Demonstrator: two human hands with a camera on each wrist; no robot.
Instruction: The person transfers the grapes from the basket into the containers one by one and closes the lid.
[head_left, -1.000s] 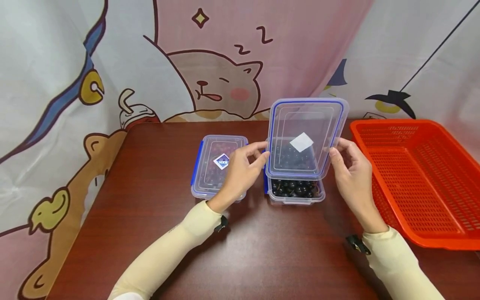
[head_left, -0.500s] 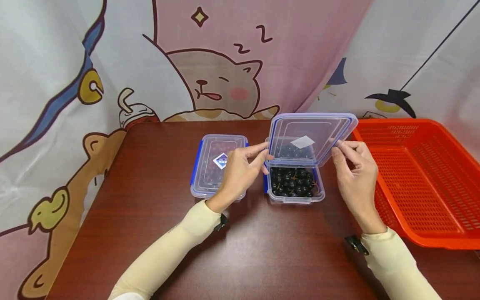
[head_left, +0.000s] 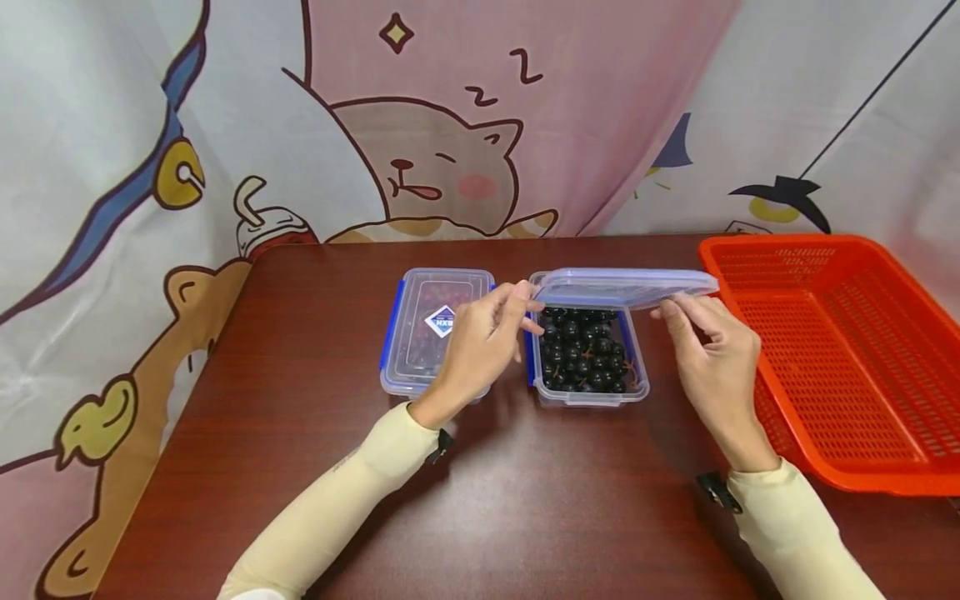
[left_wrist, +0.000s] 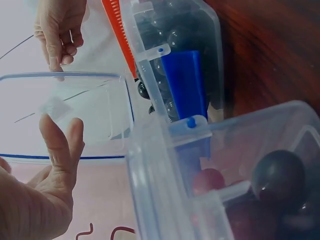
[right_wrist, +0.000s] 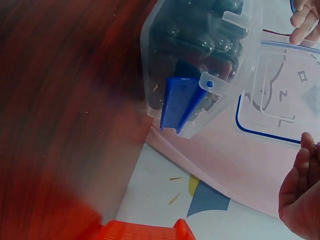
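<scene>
A clear plastic lid with a blue seal is held nearly level over the back part of an uncovered food container. Dark grapes, some with brown stems, fill that container. My left hand holds the lid's left edge, its thumb reaching over the lid in the left wrist view. At the opposite edge, my right hand pinches the lid between thumb and fingers. Left of the grapes stands a second, lidded container with blue clips and a diamond label; reddish and dark round fruit shows through it, partly behind my left hand.
A red plastic basket stands on the right, close to my right hand. Both containers sit on a brown wooden table. Behind the table hangs a cartoon-printed curtain.
The lid has tipped from nearly upright to almost flat and shifted slightly right, showing more of the grapes. My right hand has moved a little right with it; the left hand stays about in place.
</scene>
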